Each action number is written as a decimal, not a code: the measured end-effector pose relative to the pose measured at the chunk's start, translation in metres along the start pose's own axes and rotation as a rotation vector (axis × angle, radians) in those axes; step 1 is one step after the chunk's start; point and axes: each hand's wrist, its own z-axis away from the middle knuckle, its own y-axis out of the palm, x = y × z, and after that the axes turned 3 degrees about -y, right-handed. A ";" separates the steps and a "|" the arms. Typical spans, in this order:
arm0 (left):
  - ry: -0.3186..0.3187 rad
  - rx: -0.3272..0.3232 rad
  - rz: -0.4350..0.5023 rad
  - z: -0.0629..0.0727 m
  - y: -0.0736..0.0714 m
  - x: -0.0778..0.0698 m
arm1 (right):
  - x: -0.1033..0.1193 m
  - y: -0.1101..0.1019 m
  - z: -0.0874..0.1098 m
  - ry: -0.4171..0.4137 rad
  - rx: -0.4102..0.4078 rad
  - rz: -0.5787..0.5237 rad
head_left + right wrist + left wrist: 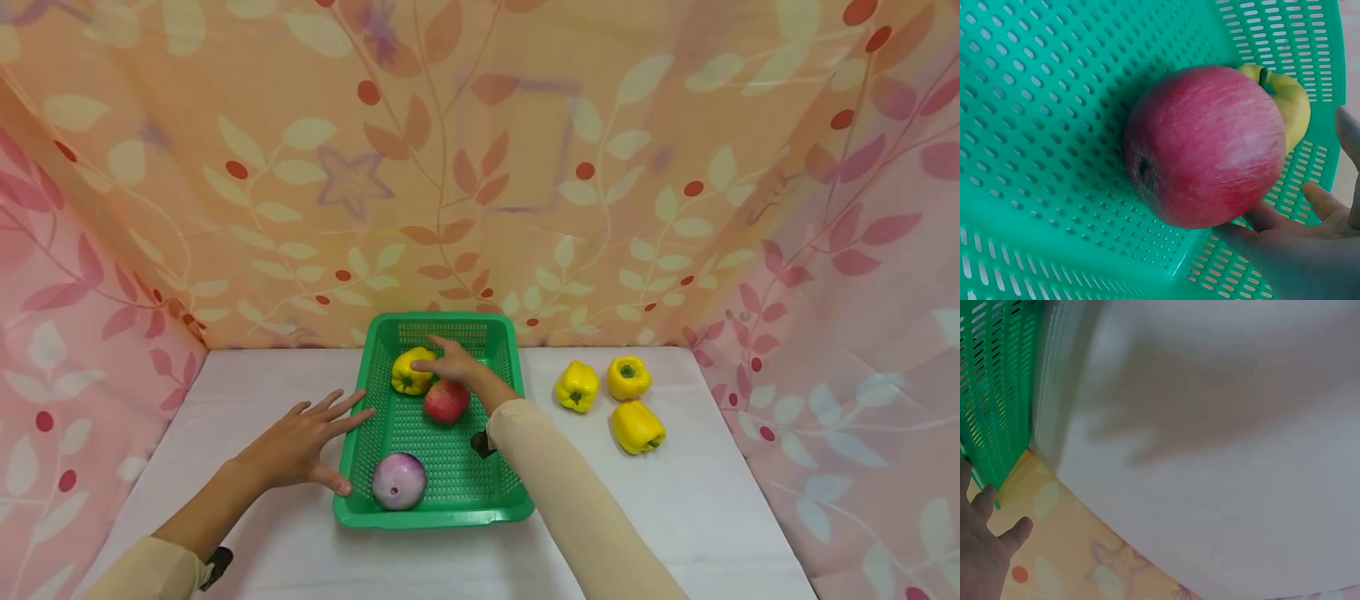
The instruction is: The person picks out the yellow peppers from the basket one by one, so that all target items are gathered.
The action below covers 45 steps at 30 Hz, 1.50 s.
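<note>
A green plastic basket with perforated sides stands on the white tabletop. Inside it, a yellow bell pepper lies near the back left and a red apple just in front of it. A purple-white round vegetable, perhaps an eggplant, sits in the front left corner. My right hand reaches into the basket over the pepper and apple with fingers spread; in the right wrist view the apple partly hides some fingertips. Beside the basket's left rim, my left hand has its fingers spread, holding nothing.
Several yellow bell peppers, among them a front one, lie on the white tabletop right of the basket. Floral cloth hangs behind the table and along both sides.
</note>
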 end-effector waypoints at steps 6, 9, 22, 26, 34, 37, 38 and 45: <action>-0.005 0.009 0.005 -0.001 0.002 0.000 | -0.007 0.001 -0.005 -0.014 0.036 0.028; -0.010 0.022 0.009 -0.002 0.002 0.000 | -0.010 0.003 -0.006 -0.017 0.042 0.078; -0.008 0.024 0.021 -0.005 0.002 -0.002 | -0.016 0.014 -0.016 -0.122 0.018 0.269; -0.007 0.024 0.022 -0.005 0.003 -0.002 | -0.016 0.018 -0.018 -0.125 0.026 0.322; -0.002 0.023 0.010 -0.004 0.003 -0.003 | -0.016 0.015 -0.017 -0.128 0.051 0.287; -0.003 0.019 0.010 -0.003 0.001 -0.004 | -0.015 0.012 -0.017 -0.126 0.047 0.250; 0.001 0.015 0.010 -0.003 0.000 -0.005 | -0.013 0.010 -0.017 -0.129 0.044 0.248; 0.006 -0.011 -0.003 0.000 -0.001 -0.002 | 0.016 -0.014 -0.006 -0.162 0.031 0.262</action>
